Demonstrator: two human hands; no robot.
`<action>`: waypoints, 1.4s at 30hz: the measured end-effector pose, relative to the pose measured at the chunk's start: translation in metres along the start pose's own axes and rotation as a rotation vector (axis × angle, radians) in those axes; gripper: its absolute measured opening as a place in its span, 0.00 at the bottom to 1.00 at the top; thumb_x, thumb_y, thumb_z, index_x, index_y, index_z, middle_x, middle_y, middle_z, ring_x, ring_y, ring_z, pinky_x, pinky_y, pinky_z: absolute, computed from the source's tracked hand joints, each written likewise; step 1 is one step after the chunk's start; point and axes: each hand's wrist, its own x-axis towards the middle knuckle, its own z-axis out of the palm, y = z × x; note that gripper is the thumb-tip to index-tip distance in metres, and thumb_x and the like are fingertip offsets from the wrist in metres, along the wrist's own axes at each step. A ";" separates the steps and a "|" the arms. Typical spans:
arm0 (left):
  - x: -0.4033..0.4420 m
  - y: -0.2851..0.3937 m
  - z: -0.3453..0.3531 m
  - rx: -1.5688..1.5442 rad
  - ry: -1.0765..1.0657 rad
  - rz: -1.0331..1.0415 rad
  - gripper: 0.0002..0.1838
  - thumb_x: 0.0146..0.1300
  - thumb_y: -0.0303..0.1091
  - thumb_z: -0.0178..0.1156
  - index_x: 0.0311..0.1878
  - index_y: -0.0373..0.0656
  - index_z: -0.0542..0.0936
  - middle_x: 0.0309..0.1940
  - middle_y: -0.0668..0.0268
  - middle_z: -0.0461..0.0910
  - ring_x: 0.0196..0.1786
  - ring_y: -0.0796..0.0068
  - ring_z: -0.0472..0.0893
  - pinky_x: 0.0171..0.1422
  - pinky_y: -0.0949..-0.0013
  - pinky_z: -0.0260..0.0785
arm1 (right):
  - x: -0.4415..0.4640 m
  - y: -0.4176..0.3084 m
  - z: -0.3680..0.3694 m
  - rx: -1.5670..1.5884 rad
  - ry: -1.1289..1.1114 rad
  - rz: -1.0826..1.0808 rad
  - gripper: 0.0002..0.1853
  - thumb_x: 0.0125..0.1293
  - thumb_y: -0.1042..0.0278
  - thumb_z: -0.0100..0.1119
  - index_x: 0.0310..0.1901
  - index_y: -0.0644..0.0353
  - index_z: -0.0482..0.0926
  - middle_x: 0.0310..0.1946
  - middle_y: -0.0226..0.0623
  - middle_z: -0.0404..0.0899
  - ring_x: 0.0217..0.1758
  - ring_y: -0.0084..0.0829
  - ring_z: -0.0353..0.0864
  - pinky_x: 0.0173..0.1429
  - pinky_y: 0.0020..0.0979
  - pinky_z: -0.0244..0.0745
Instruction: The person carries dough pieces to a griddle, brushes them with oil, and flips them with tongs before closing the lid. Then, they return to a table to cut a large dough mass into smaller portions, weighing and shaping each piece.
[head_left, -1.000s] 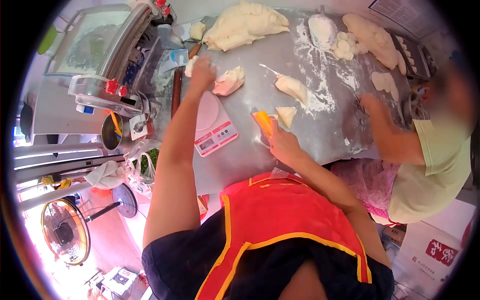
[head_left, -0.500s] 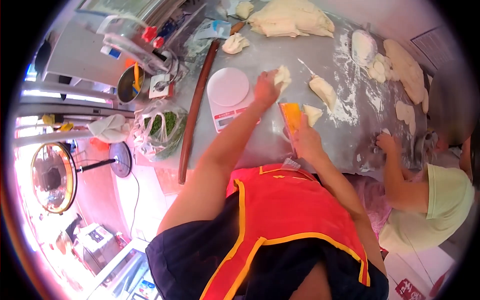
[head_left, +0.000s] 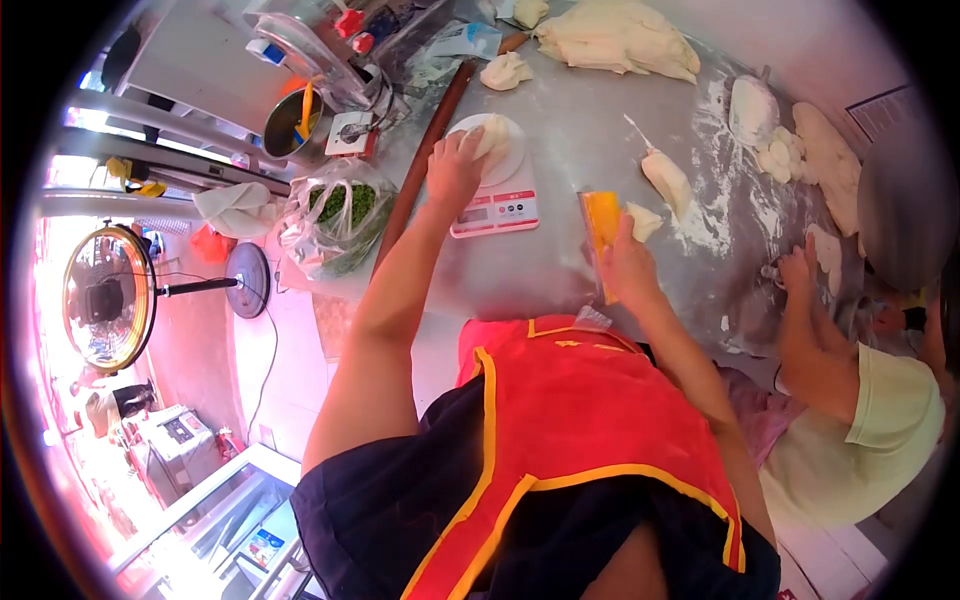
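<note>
My left hand [head_left: 456, 168] is over the round plate of a white and pink scale [head_left: 497, 213], its fingers on a lump of dough [head_left: 492, 141]. My right hand [head_left: 631, 265] grips a scraper with an orange handle [head_left: 601, 222], held upright near the table's front. A small piece of dough [head_left: 643, 221] lies just beside that hand. Farther back is a longer piece of dough [head_left: 666, 182]. Another lump [head_left: 506, 71] sits behind the scale, and a large mass of dough [head_left: 615, 38] lies at the back.
A long wooden rolling pin [head_left: 425, 157] lies left of the scale, beside a bag of greens [head_left: 340, 215] and a metal bowl [head_left: 292, 124]. At right, a co-worker's hands [head_left: 797, 270] are near flattened dough [head_left: 826, 257]. A floured scoop [head_left: 753, 111] lies at the back right.
My left hand has carried a dough lump leftward onto the scale, having earlier left another lump behind it. My right hand keeps the scraper. The view has shifted.
</note>
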 end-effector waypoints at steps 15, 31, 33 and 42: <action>0.054 -0.007 -0.047 -1.004 -0.104 -0.613 0.15 0.60 0.31 0.60 0.50 0.41 0.80 0.37 0.64 0.82 0.37 0.78 0.78 0.43 0.72 0.71 | 0.000 0.003 0.001 0.000 0.005 -0.002 0.28 0.63 0.59 0.55 0.58 0.62 0.56 0.36 0.56 0.79 0.40 0.56 0.79 0.44 0.50 0.73; -0.103 0.118 -0.019 -0.652 -0.460 -0.041 0.25 0.58 0.40 0.62 0.58 0.43 0.74 0.54 0.53 0.75 0.59 0.53 0.71 0.62 0.58 0.65 | 0.005 0.023 -0.011 -0.008 -0.011 -0.046 0.29 0.61 0.69 0.53 0.60 0.62 0.53 0.35 0.57 0.79 0.39 0.57 0.79 0.43 0.51 0.73; -0.118 0.124 -0.007 -0.661 -0.400 -0.090 0.26 0.58 0.41 0.62 0.59 0.41 0.73 0.55 0.52 0.73 0.61 0.51 0.68 0.64 0.56 0.63 | 0.003 0.025 -0.015 -0.042 -0.034 -0.068 0.29 0.61 0.71 0.52 0.61 0.61 0.52 0.34 0.57 0.79 0.38 0.57 0.79 0.41 0.51 0.73; -0.101 0.099 -0.005 0.023 -0.359 -0.082 0.29 0.64 0.40 0.52 0.63 0.31 0.65 0.55 0.57 0.71 0.52 0.60 0.71 0.54 0.59 0.66 | -0.011 0.016 -0.008 -0.119 -0.044 -0.163 0.29 0.61 0.71 0.52 0.62 0.64 0.53 0.33 0.55 0.79 0.33 0.55 0.79 0.36 0.49 0.73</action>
